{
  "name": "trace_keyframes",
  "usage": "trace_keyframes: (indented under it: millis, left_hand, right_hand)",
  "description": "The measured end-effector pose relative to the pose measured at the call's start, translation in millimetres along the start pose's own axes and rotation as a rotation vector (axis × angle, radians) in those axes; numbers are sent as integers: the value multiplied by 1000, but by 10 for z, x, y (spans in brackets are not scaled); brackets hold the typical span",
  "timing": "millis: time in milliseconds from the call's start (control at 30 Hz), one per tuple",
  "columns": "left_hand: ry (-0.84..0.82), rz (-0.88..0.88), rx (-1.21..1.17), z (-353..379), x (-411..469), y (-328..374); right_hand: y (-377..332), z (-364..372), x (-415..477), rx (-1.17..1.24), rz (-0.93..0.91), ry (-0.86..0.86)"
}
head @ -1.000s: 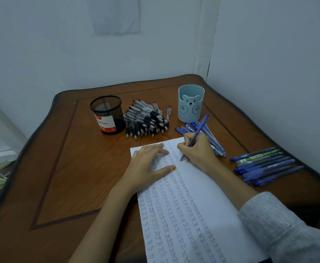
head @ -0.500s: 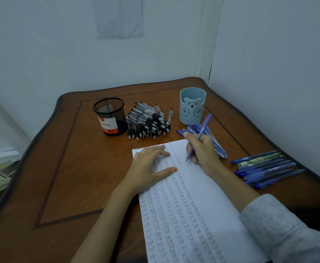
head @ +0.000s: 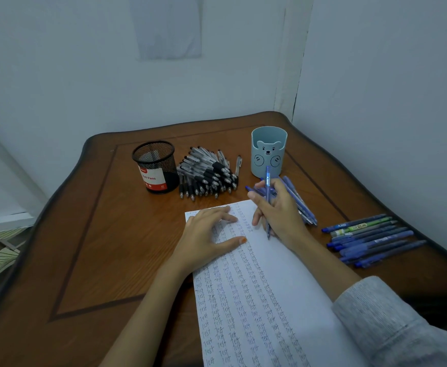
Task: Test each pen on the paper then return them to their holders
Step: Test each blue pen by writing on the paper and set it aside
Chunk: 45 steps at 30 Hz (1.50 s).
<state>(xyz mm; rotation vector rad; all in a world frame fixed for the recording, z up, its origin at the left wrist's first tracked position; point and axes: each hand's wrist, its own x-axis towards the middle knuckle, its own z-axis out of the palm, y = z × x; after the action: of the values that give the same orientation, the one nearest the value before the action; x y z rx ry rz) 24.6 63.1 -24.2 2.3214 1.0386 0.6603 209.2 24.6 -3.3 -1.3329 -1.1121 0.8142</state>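
Observation:
A white sheet of paper (head: 291, 287) covered in columns of the word "test" lies on the wooden table. My left hand (head: 209, 235) rests flat on its top left part, fingers spread. My right hand (head: 279, 210) grips a blue pen (head: 267, 181) nearly upright, its tip just above the paper's top right area. A pile of blue pens (head: 299, 200) lies behind that hand. A light blue bear holder (head: 268, 152) and a black mesh holder (head: 155, 166) stand at the back, with a heap of black pens (head: 207, 176) between them.
A row of several blue pens and one green pen (head: 368, 238) lies at the table's right edge. The table (head: 97, 234) sits in a corner, with walls at the back and on the right. Its left edge drops to a floor with patterned material.
My right hand has lifted the blue pen off the paper and turned it from a slanted writing pose to nearly upright. My left hand stays on the paper.

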Motion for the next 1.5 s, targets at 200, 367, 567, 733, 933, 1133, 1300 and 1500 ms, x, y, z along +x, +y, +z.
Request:
trace_keyframes:
  millis: [200,367,567,733,933,1133,1300,1500]
  left_hand:
    - [6,4,-5,11,2,-26]
    - [25,4,-26,10,16,-23]
    - [23,-1,-29,-11,8,12]
    - [30,7,-9,-3,7,12]
    - [44,27,3,21,1,-13]
    - [28,23,27,25,-10,38]
    - [-41,-6,35,18,13,64]
    - [-55,-37,-3,68,-36,108]
  right_hand:
    - [82,-36,43,-47,-21,-37]
    - [76,-12,58,-13,19,-70]
    - [15,-44,45,55,99,-70]
    - [25,-298,22,-552,-123,97]
    - [18,-503,44,-1007,-253,144]
    - [78,-589,-45,-1134,-247,252]
    - [-41,-733,-45,-966,-126,193]
    - [-335,-1140,-104,-795,-56,95]
